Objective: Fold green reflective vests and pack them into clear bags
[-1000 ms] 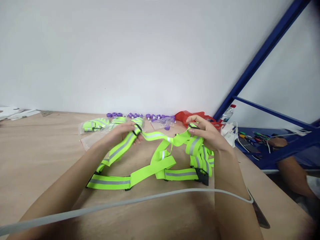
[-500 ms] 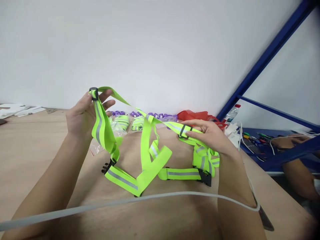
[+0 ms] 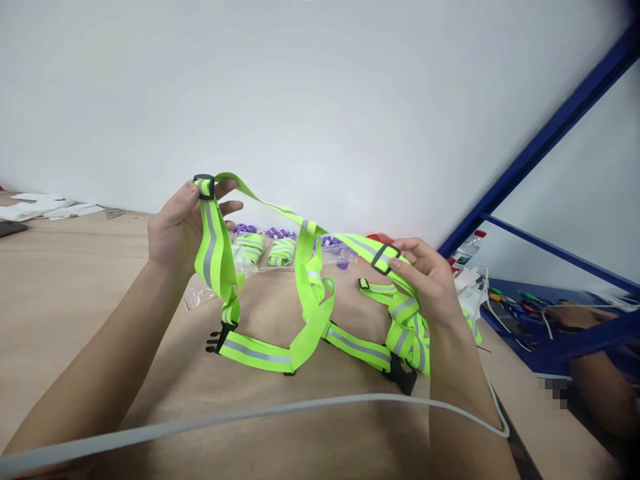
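A neon-yellow reflective strap vest with grey stripes and black buckles hangs between my two hands above a wooden table. My left hand is raised and pinches one strap at its black slider. My right hand grips the other shoulder strap near another black slider, with more strap bunched under the wrist. The lower belt part sags to the table top, its black clip at the left end.
Bagged folded vests and purple small parts lie along the wall behind. A red bag, a bottle and cables sit by a blue metal frame. Another person's arm is at the right. A grey cable crosses near me.
Both hands have lifted the vest off the table; my left hand rose up and left with its strap, and my right hand rose slightly. The belt part now hangs stretched.
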{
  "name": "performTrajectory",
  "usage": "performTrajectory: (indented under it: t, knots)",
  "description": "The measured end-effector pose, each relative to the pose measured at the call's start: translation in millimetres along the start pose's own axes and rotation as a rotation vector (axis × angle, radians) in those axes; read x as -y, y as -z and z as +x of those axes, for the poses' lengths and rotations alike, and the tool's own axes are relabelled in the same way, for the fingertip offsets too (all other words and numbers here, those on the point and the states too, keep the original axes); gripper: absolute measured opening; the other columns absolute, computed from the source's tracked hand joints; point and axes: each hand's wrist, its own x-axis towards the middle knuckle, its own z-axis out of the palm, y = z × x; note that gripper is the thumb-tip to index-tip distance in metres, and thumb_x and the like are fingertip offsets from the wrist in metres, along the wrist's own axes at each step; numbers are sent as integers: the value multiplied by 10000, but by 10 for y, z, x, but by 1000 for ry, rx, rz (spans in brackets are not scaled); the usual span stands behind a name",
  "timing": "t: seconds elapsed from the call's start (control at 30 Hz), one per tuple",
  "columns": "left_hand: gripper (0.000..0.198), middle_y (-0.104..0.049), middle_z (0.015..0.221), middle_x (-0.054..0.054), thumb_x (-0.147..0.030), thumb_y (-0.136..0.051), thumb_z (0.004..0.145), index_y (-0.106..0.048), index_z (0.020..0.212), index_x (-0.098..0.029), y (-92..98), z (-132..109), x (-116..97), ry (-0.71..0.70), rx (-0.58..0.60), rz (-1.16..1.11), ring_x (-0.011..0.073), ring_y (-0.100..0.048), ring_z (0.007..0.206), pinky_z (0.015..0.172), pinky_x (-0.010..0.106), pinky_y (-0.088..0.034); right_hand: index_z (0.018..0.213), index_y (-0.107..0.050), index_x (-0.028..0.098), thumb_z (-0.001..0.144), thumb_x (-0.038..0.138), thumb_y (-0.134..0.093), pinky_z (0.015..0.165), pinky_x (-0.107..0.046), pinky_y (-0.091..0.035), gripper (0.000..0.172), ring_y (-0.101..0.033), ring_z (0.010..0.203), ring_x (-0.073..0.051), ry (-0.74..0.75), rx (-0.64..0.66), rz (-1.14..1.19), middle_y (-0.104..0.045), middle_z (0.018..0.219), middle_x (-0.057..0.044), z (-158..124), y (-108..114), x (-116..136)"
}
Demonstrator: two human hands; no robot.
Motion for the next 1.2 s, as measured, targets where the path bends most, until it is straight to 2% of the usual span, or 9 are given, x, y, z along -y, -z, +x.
performTrajectory:
  t: [0.1,0.2,0.33,0.6,0.73,0.9,1.0,1.1,1.2]
  knots:
    - [125,-771,1045,52,-296,-683,854,-691,889,-176,-11,-6,-1,-37,-38,-9,188,-742,794,532,232,-588,1196,-673,262,743,447,-831,700,-344,-548,514,-658,785,-218,84,95,-281,-695,882,-16,-10,-67,44]
    - [113,-773,1056,64,-273,-633,882,-673,868,-168,-10,-1,-3,-46,-91,-8,182,-743,787,531,221,-578,1264,-692,304,721,434,-855,952,-444,-522,581,-647,1097,-305,174,234,-550,-725,1150,-60,-44,-176,104]
    - [116,-761,1087,84,-266,-631,868,-640,852,-152,4,15,2,-40,-145,26,187,-745,811,542,216,-556,1082,-785,307,876,364,-675,802,-393,-533,240,-671,891,-253,267,227,-565,-719,925,-59,-51,-269,101]
    - [157,-766,1005,108,-306,-660,847,-606,817,-162,-15,23,51,42,-79,54,124,-660,573,440,211,-441,741,-668,228,907,461,-644,563,-306,-488,287,-576,580,-177,-18,116,-76,-634,650,-14,22,-132,-3]
    - [217,-772,1002,97,-337,-732,836,-601,810,-166,-22,18,84,24,-60,60,106,-644,546,421,196,-428,762,-636,233,816,501,-761,561,-281,-472,300,-557,597,-160,-113,129,146,-602,673,7,5,-65,-48]
    - [264,-764,1078,106,-338,-791,803,-604,825,-153,1,18,116,21,-62,53,114,-674,593,445,194,-467,1056,-645,279,805,512,-765,585,-311,-510,363,-636,649,-195,-140,185,278,-657,754,-1,-4,-46,-64]
    - [236,-770,1049,94,-335,-779,820,-619,831,-162,5,35,115,-30,-160,72,115,-684,617,441,184,-476,1107,-633,272,838,545,-721,681,-348,-554,393,-699,810,-236,-57,199,84,-714,929,-41,-13,-77,16]
    - [180,-773,1006,74,-312,-720,870,-625,814,-170,-5,54,98,-94,-285,117,134,-708,678,430,175,-475,1161,-646,269,720,532,-837,905,-410,-546,548,-673,1103,-301,89,283,-266,-702,1187,-69,-65,-173,172]
    - [149,-769,1035,70,-275,-641,926,-628,820,-172,-22,63,80,-124,-350,144,146,-720,741,429,175,-480,1217,-644,288,754,426,-833,966,-450,-514,519,-646,1155,-314,204,314,-594,-689,1259,-65,-135,-296,305]
